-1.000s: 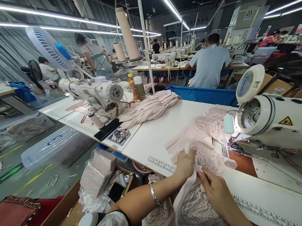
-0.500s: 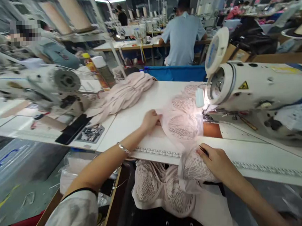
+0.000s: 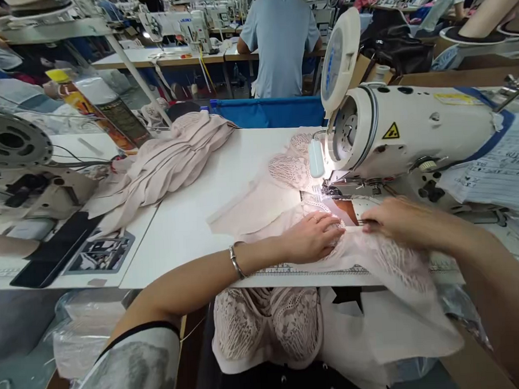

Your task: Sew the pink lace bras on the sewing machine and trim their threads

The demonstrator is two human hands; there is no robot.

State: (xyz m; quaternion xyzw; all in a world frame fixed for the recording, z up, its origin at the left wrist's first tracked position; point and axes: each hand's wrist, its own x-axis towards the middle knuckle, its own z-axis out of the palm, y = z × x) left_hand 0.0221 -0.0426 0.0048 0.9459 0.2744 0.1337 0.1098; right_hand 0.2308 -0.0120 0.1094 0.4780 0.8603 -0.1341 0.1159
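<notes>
A pale pink lace bra lies partly under the needle of the white sewing machine, whose lamp lights the cloth. My left hand rests flat on the lace just left of the presser foot, fingers stretched out. To the right of it, my right hand pinches the edge of the fabric. Something thin and dark shows at its fingertips, too small to make out. From there the lace and a sheer panel hang over the table edge. Another lace bra lies on my lap.
A bundle of pink fabric strips lies on the left of the table. Behind it lean a yellow-capped spray can and a dark can. A second machine stands at the left. A co-worker in blue sits ahead.
My left hand has moved right and flattened onto the lace near the needle. My right hand has moved up from the table edge beside the presser foot, bringing fabric along. The view has turned.
</notes>
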